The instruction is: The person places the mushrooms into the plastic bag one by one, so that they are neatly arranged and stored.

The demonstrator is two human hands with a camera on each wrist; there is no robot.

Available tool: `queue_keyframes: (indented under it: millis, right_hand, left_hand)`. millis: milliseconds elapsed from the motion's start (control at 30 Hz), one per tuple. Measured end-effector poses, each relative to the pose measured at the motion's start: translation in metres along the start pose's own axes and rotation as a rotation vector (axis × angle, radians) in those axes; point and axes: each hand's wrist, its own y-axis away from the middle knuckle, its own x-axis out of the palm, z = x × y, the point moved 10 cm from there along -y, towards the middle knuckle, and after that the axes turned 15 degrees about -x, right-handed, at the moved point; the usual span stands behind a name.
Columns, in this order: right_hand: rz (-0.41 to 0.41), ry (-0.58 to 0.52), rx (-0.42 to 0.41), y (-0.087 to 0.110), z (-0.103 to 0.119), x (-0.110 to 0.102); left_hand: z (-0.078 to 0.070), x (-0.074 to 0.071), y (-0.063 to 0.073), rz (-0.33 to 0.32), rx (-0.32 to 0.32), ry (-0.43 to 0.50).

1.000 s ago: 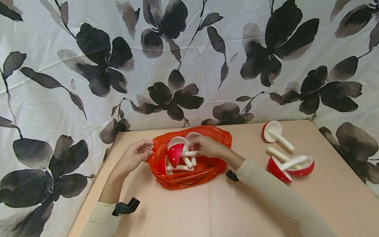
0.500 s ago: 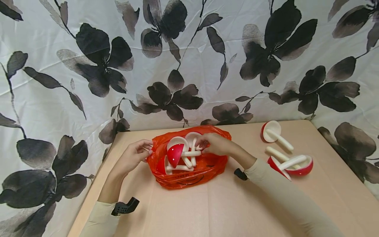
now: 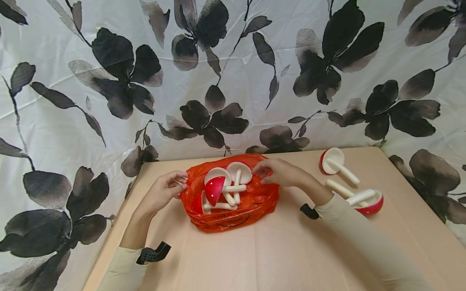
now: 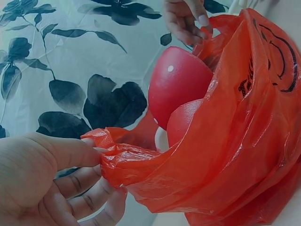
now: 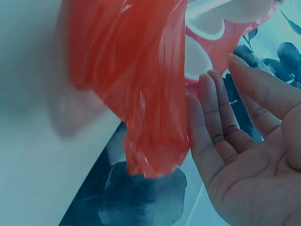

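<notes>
A red plastic bag (image 3: 236,221) lies on the table with its mouth open upward. Several toy mushrooms with red, white-dotted caps and pale stems fill it; one red-capped toy mushroom (image 3: 214,189) lies on top. My left hand (image 3: 165,190) pinches the bag's left rim between thumb and fingers, as the left wrist view confirms on the crumpled edge (image 4: 129,162). At the right rim is my right hand (image 3: 282,171), with nothing held. In the right wrist view its fingers (image 5: 211,106) are extended and loosely bent beside the bag's side (image 5: 157,94).
To the right on the wooden table (image 3: 284,258), a toy mushroom (image 3: 333,161) lies cap tilted up. Nearer, another toy mushroom (image 3: 373,208) and more stems are partly covered by my right sleeve (image 3: 349,226). A floral cloth (image 3: 262,81) hangs behind the table.
My right hand has moved right, away from the mushrooms in the bag to its right rim, uncovering a white cap underside. My left hand has stayed on the left rim.
</notes>
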Motion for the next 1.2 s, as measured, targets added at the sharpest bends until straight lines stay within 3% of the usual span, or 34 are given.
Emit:
queue_keyframes:
  millis: [500,900,1033,1200]
  right_hand:
    - [-0.080,-0.015,-0.004,0.031,-0.002,-0.040]
    - [-0.144,-0.003,0.012,0.052,-0.018,-0.072]
    - [-0.179,-0.048,0.031,0.059,-0.025,-0.080]
    - [-0.210,-0.092,0.123,0.069,-0.036,-0.087]
  left_hand:
    - [-0.002,-0.001,0.000,0.006,-0.002,-0.006]
    - [-0.002,-0.001,0.000,0.008,0.019,0.000]
    - [-0.001,0.000,0.001,0.010,0.025,0.006]
    - [-0.001,-0.001,0.002,0.010,0.015,0.010]
